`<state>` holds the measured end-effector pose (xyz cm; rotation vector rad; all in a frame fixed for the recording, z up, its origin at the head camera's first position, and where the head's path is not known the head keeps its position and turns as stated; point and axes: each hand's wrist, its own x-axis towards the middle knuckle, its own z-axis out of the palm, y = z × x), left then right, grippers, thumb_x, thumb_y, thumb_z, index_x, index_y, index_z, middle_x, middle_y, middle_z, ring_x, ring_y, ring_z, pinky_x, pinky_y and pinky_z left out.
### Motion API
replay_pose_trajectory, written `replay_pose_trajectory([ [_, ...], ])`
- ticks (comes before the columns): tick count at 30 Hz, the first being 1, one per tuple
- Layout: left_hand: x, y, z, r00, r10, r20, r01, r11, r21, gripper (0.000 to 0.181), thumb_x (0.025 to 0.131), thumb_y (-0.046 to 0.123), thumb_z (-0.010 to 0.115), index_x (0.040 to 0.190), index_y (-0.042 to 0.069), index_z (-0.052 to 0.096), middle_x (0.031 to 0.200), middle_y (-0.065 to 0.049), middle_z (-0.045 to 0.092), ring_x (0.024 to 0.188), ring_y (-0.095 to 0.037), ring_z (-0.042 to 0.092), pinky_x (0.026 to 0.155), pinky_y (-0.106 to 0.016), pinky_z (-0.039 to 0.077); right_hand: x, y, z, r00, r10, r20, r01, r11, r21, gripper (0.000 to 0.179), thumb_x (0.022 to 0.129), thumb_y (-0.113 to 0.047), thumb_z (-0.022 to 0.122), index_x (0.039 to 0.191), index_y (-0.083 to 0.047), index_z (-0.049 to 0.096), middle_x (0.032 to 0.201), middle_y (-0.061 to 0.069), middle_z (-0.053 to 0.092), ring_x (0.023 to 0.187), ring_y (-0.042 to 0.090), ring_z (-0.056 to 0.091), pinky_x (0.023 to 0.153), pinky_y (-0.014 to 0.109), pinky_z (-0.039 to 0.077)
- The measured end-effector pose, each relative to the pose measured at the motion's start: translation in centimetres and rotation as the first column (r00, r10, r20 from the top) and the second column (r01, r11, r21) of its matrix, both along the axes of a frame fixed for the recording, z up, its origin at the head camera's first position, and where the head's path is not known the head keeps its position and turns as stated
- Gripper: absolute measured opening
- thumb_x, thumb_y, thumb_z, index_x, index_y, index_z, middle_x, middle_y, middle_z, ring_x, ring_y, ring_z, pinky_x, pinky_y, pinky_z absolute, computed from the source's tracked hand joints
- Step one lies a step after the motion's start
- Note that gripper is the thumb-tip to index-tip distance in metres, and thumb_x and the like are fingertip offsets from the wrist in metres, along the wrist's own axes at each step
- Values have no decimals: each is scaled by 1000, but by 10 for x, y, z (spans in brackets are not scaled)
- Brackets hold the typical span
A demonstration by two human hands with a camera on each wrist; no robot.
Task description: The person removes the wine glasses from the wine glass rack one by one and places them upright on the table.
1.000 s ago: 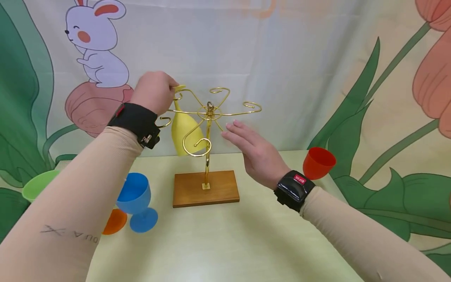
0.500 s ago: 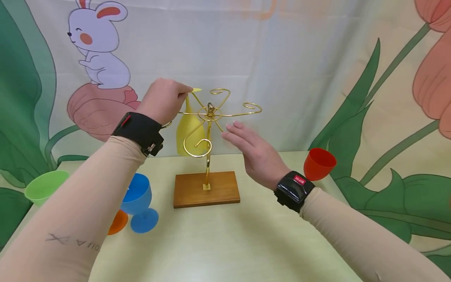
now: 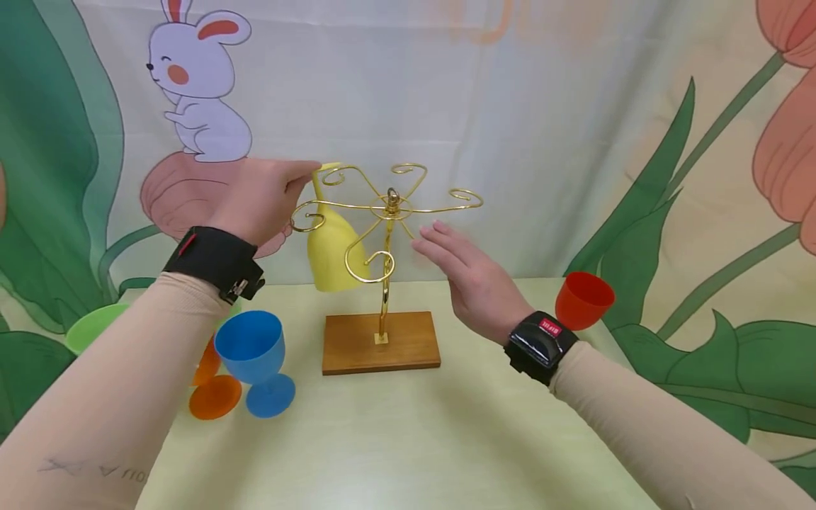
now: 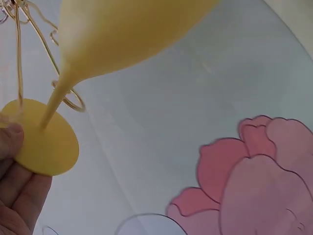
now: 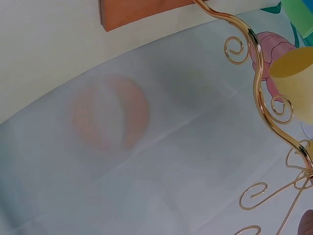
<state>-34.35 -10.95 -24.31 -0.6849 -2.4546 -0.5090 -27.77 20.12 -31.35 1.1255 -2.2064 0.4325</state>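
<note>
A yellow goblet (image 3: 336,251) hangs upside down, bowl low and tilted, by the left side of the gold wire rack (image 3: 393,205). My left hand (image 3: 261,195) pinches its round foot; in the left wrist view the thumb lies on one face of the foot (image 4: 56,147) and the fingers behind it. The goblet's stem is close to the curled hooks at the rack's left; whether it touches them I cannot tell. My right hand (image 3: 474,280), fingers straight, is held beside the rack's right side, near a lower arm, holding nothing.
The rack stands on a wooden base (image 3: 357,354). On the table's left are a blue goblet (image 3: 251,347), an orange goblet (image 3: 215,397) and a green one (image 3: 95,326), partly behind my left arm. A red cup (image 3: 583,301) is at the right edge. A printed cloth backs the table.
The yellow goblet first shifted right toward the rack's centre, then came back left with my left hand, now outside the left hooks. The right hand stays about where it was.
</note>
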Motion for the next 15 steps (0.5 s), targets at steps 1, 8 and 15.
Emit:
replay_pose_trajectory([
  [1, 2, -4, -3, 1000, 14, -3, -14, 1000, 6, 31, 97, 10, 54, 126, 9, 64, 98, -19, 72, 72, -28, 58, 68, -44, 57, 0, 0, 0, 1000, -3, 0, 3, 1000, 6, 54, 89, 11, 42, 139, -9, 47, 142, 11, 49, 138, 21, 29, 110, 43, 37],
  [8, 8, -26, -27, 995, 94, -20, -93, 995, 35, 29, 93, 6, 58, 121, 3, 66, 94, -22, 72, 70, -32, 59, 67, -46, 59, 2, 0, 2, 1000, -25, -10, 25, 999, 42, 50, 93, 3, 44, 141, -9, 44, 144, 11, 46, 139, 19, 26, 109, 43, 39],
  [15, 11, -31, -53, 997, 77, -6, -77, 996, 36, 28, 90, 4, 62, 117, 2, 67, 92, -20, 73, 71, -31, 60, 68, -47, 60, 3, 3, 0, 998, -59, -37, 61, 997, 57, 53, 94, -5, 44, 146, -11, 38, 151, 12, 37, 139, 20, 24, 111, 45, 36],
])
